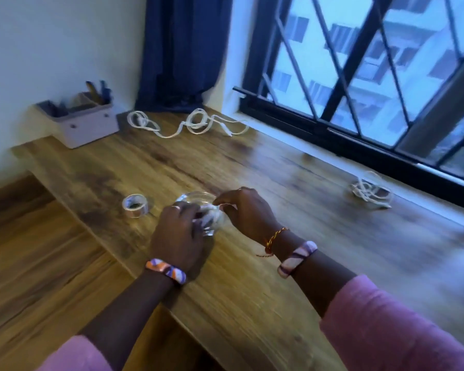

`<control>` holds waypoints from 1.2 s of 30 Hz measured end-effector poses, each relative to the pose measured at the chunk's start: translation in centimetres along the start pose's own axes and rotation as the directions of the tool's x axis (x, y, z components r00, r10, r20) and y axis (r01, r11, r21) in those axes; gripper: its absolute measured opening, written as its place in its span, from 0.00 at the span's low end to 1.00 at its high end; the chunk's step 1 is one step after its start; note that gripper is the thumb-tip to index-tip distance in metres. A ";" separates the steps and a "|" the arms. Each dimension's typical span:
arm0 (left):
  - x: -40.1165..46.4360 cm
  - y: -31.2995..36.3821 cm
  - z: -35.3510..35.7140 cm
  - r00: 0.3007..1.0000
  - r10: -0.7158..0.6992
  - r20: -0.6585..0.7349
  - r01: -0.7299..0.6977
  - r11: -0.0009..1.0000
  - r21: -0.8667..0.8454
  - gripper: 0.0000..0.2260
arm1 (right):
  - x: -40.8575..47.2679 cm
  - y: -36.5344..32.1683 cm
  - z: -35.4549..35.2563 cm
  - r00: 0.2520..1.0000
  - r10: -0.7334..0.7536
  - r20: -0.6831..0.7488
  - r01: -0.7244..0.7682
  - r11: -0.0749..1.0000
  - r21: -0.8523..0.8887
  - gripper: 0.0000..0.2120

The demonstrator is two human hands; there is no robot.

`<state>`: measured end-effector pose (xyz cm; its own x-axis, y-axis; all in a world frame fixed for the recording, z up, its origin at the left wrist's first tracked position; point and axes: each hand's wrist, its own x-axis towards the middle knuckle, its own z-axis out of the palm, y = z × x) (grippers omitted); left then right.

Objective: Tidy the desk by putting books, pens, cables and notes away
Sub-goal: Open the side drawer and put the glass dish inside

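Observation:
A clear glass jar stands near the left edge of the wooden desk. My left hand wraps around its near side. My right hand pinches a white crumpled piece, cable or paper I cannot tell, at the jar's mouth. A long white cable lies loose at the back of the desk. A second white cable sits bundled at the right, near the window. The picture is blurred.
A roll of tape lies left of the jar. A grey organiser with pens stands at the back left corner. A dark curtain hangs behind, and a barred window runs along the right side.

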<state>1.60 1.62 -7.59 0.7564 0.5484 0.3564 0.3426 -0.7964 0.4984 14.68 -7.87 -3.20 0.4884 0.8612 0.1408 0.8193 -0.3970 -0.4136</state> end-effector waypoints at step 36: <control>-8.5 25.0 6.8 0.760 0.257 0.597 -0.309 0.951 -0.016 0.15 | -29.9 14.1 -8.2 0.869 0.456 -0.193 -0.417 0.884 0.212 0.12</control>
<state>7.53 -24.65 -3.51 0.9955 0.0599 -0.0728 0.0830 -0.9228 0.3762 14.14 -41.79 -5.88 0.8557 0.5062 0.1073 0.4571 -0.6424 -0.6151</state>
